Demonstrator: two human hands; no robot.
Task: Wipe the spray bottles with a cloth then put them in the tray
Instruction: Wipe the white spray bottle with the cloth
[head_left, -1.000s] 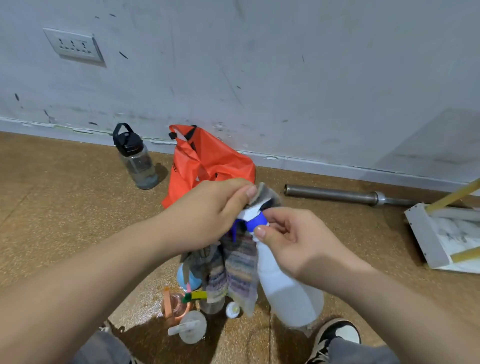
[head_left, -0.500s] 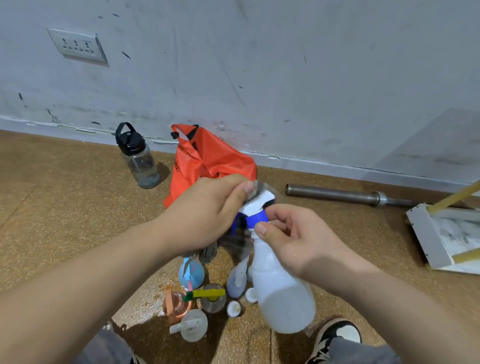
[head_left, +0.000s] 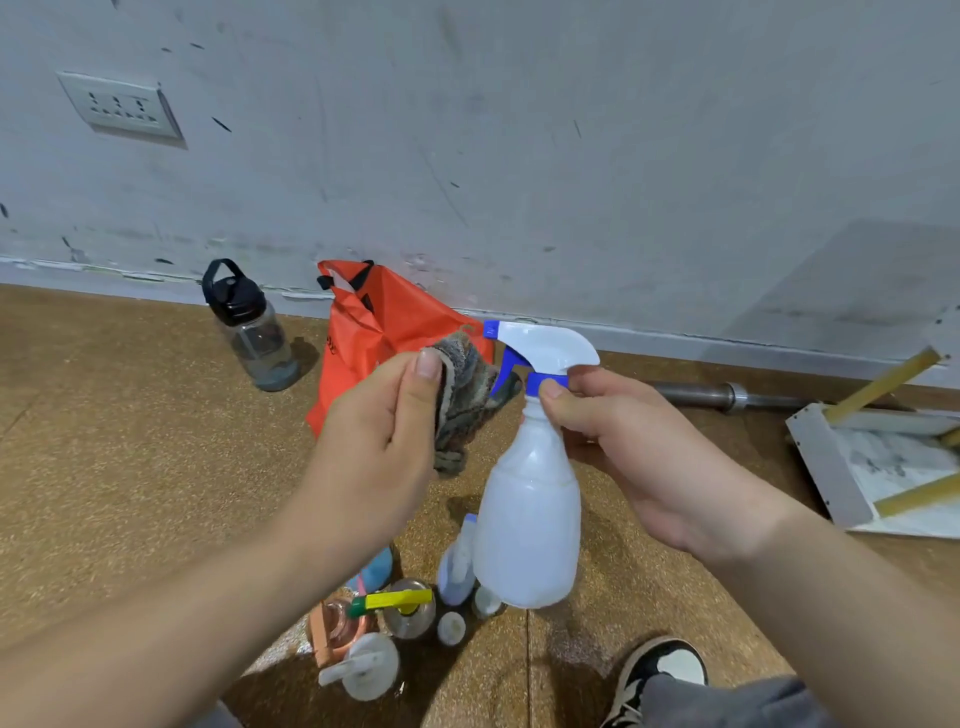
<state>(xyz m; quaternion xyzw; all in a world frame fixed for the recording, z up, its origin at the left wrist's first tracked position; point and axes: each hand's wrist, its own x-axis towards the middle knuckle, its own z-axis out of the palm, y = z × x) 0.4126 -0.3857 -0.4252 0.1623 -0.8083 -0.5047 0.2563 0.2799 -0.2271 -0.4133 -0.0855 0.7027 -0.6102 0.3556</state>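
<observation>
Now that the cloth (head_left: 462, 400) has come off the nozzle, bunched in the left hand (head_left: 384, 441) just beside the right hand (head_left: 639, 447) whose grip clasps the spray bottle (head_left: 530, 519) neck, the head looks wiped; the tray (head_left: 831, 467) waits farther right.

A single wide-angle view from the person's head looks forward and down. Both forearms enter from the bottom corners, so it sits close to the hands at frame centre. The floor (head_left: 104, 441) fills the lower half, the wall (head_left: 519, 156) the upper.
</observation>
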